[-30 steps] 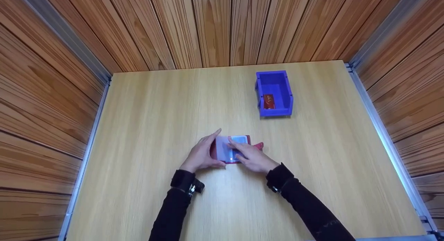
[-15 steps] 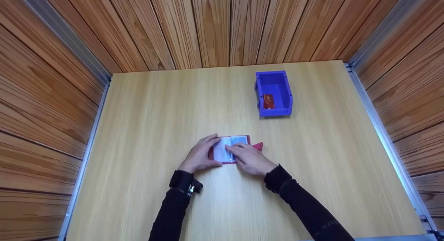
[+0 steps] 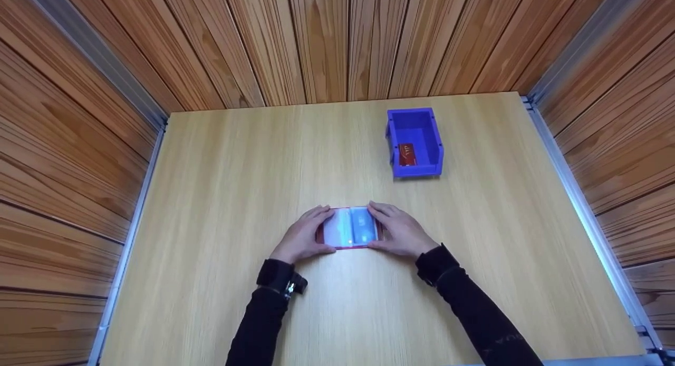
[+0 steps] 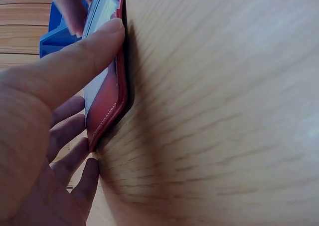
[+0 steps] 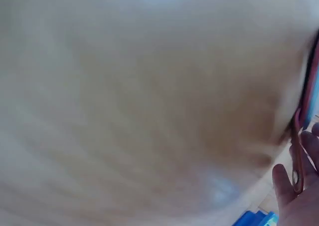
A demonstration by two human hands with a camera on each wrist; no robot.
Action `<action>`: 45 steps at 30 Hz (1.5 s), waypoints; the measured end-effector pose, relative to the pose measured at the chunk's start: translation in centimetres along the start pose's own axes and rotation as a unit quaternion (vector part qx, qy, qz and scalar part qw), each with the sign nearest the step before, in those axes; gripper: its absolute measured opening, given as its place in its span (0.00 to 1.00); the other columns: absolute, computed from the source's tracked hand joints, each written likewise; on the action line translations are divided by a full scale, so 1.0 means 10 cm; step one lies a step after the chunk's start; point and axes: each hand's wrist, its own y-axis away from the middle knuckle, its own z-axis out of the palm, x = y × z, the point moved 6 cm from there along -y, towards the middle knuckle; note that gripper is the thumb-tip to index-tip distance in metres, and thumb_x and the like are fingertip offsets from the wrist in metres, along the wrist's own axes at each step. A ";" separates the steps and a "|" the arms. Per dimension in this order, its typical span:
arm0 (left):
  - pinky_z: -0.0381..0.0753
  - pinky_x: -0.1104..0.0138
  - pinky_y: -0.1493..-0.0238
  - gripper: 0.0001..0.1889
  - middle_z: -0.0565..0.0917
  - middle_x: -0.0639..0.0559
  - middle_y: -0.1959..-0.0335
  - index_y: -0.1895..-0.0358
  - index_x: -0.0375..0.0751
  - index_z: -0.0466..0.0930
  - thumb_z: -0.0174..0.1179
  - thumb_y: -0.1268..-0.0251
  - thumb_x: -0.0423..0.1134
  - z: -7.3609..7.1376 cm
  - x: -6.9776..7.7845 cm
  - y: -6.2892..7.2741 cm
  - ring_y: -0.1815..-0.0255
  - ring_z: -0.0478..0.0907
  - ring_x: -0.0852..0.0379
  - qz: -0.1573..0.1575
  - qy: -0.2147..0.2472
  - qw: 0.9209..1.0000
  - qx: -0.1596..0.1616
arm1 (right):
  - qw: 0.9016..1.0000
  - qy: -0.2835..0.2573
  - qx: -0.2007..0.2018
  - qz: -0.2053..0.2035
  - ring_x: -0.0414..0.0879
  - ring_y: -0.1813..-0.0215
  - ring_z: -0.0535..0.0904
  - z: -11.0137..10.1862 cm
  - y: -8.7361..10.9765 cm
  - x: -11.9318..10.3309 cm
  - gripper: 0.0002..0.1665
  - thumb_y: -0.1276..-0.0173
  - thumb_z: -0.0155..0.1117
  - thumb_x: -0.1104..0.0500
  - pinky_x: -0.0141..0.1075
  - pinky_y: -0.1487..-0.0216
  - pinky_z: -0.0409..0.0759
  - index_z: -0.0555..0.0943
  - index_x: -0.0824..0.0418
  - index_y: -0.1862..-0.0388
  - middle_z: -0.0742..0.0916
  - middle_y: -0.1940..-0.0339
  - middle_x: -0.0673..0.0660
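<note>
Desk and walls: pale wood-grain desk, enclosed by brown plank walls, with metal strips along the sides.
Card holder: a red card holder is spread open at the middle of the desk, between the two hands. Its inner pages are shiny, whitish at left and bluish at right. White stitching shows on its cover in the left wrist view.
Left hand: this left hand grips the left end, with the thumb on the near edge and fingers toward the far edge.
Right hand: this right hand holds the right end in a similar way.
Strap: a reddish strap with a metal button extends beside the right fingers.
Wrists: black bands and black sleeves.
Bin: a blue-violet bin stands farther back, to the right, well apart from the hands.
Inside bin: a dark red packet lies at the near left corner; its light lettering is too small to read.
</note>
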 end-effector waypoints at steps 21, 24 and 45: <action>0.82 0.60 0.56 0.06 0.86 0.50 0.62 0.57 0.39 0.85 0.60 0.24 0.37 0.11 0.32 -0.19 0.61 0.81 0.54 -0.043 0.029 0.990 0.133 | 0.999 -0.053 0.002 0.009 0.57 0.18 0.63 0.00 0.01 0.15 0.56 0.42 0.81 0.42 0.53 0.21 0.66 0.67 0.59 0.20 0.69 0.18 0.59; 0.81 0.59 0.62 0.09 0.88 0.49 0.66 0.59 0.38 0.85 0.59 0.23 0.39 0.18 0.37 -0.25 0.66 0.82 0.53 -0.079 0.039 0.988 0.126 | 0.999 -0.047 0.000 0.004 0.56 0.19 0.63 -0.01 0.00 0.15 0.56 0.43 0.81 0.41 0.53 0.21 0.66 0.67 0.60 0.21 0.69 0.19 0.59; 0.66 0.69 0.78 0.12 0.80 0.57 0.82 0.66 0.43 0.84 0.59 0.23 0.44 0.31 0.39 -0.32 0.84 0.70 0.63 -0.125 0.095 0.982 0.105 | 0.998 -0.054 0.013 0.001 0.57 0.19 0.64 0.00 -0.01 0.15 0.56 0.45 0.83 0.42 0.54 0.22 0.67 0.69 0.62 0.22 0.71 0.20 0.59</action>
